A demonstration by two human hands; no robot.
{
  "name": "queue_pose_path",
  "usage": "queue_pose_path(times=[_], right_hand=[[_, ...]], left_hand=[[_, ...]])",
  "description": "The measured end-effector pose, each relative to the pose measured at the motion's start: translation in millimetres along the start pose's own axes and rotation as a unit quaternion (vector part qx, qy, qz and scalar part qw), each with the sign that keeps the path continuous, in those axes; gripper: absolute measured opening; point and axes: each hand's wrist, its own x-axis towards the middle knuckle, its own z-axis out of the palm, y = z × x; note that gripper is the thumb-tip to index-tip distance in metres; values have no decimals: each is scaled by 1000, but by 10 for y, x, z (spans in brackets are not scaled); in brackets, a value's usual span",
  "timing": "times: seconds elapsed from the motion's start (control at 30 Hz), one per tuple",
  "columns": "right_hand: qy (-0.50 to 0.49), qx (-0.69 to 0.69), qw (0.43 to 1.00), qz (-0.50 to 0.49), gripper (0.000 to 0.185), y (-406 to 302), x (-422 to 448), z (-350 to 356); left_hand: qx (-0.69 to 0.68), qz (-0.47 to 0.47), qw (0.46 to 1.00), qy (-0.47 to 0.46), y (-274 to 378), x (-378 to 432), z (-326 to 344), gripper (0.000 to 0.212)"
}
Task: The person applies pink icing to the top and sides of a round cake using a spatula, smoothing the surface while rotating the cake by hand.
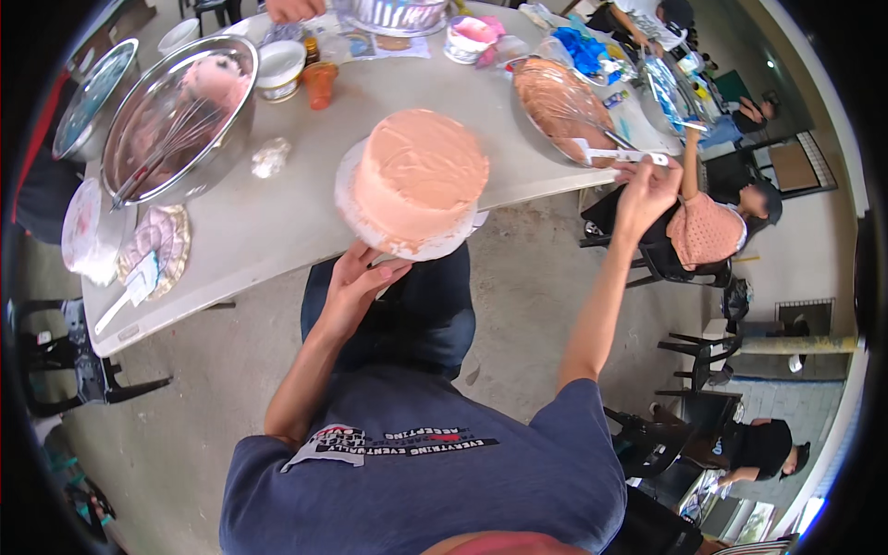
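Observation:
A round cake point(423, 173) coated in peach-coloured frosting sits on a white round cake board point(350, 184), which overhangs the table's front edge. My left hand point(361, 281) holds the board's near edge from below; some of its fingers are hidden underneath. My right hand point(649, 194) grips a white spatula point(614, 155) by its handle. Its blade is at the near rim of a metal bowl point(522, 121) with peach-brown frosting point(555, 87) inside. A wire whisk point(590, 119) leans in that bowl.
The table point(298, 215) carries a steel bowl point(232, 149) with pink frosting and a whisk, an orange cup point(320, 87), a white tub point(281, 69) and crumpled plastic point(270, 158). Another spatula point(128, 291) lies at the left corner. A person point(707, 222) sits at the right.

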Motion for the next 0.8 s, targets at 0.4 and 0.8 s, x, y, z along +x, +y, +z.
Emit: queue_pose_path(times=[0.4, 0.8], right_hand=[[19, -5, 1000, -11, 18, 91, 264, -126], [-62, -39, 997, -20, 17, 430, 218, -11]], left_hand=[[-8, -33, 999, -26, -79, -10, -67, 59], [-2, -29, 999, -35, -84, -24, -105, 59]])
